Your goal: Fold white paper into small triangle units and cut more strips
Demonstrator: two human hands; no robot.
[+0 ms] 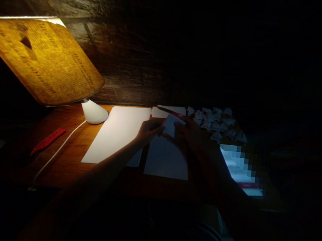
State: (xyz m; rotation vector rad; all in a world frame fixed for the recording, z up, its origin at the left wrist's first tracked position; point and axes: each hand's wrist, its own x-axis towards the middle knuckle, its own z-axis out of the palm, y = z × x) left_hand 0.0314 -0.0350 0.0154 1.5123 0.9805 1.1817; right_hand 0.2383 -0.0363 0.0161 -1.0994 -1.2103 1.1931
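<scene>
Between my two hands is a small white piece of paper [170,125], held above the table. My left hand [150,129] pinches its left edge with thumb and fingers. On its right side, my right hand [187,131] grips it, though shadow hides much of these fingers. Beneath my hands lies a white sheet [166,161]. A larger stack of white paper [119,131] rests to the left, under the lamp light. Just behind my hands, a dark blade with a red handle [178,116], maybe scissors, lies on another piece of white paper [161,113].
A lit lamp with a yellow printed shade [46,62] leans over the left side, its white cable [60,150] trailing to the front edge. Near it is a red cutter-like tool [48,140]. Several folded paper pieces [218,122] sit back right, behind a glowing screen [237,174].
</scene>
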